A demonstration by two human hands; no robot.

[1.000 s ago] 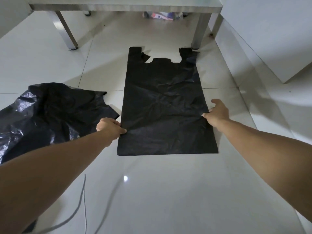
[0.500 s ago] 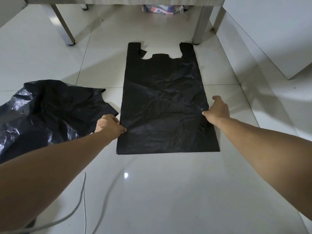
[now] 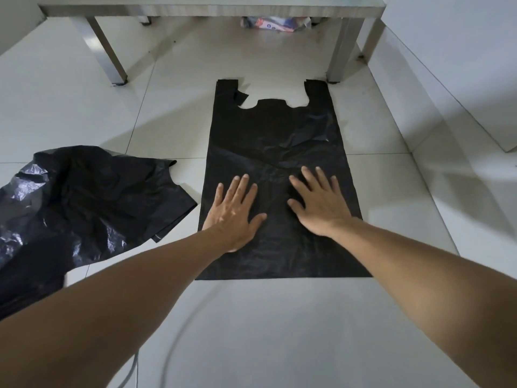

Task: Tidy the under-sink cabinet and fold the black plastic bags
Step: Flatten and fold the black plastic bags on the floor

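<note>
On the tiled floor [image 3: 279,331], just in front of a metal-legged bench [image 3: 212,9], one black plastic bag [image 3: 277,130] lies spread flat with its handles pointing away from the person. Both hands rest palm-down on its lower half: the left hand [image 3: 233,210] near the left edge, the right hand [image 3: 319,204] toward the middle-right. Neither grip holds anything; on each the fingers are straight and spread wide, pressing on the film.

The likeliest trouble is the plastic itself. It looks thin and slick on glossy tile, so a smoothing stroke could drag the whole bag along instead of pressing the creases out, leaving it skewed before any fold. Wrinkles show in the upper right part of the bag, and trapped air there would probably make a fold spring open or land crooked. The left handle has a small flap [image 3: 240,96] turned over on itself; if it is not straightened, the folded packet will likely end up lumpy at that corner.

A second black bag [image 3: 78,197] lies crumpled to the left, its nearest corner close to the flat bag's left edge but apart from it. A wide sweep of the left forearm could catch it and pull it onto the working bag. A thin cord [image 3: 179,340] runs on the floor near the person and could snag an arm drawing back.
</note>
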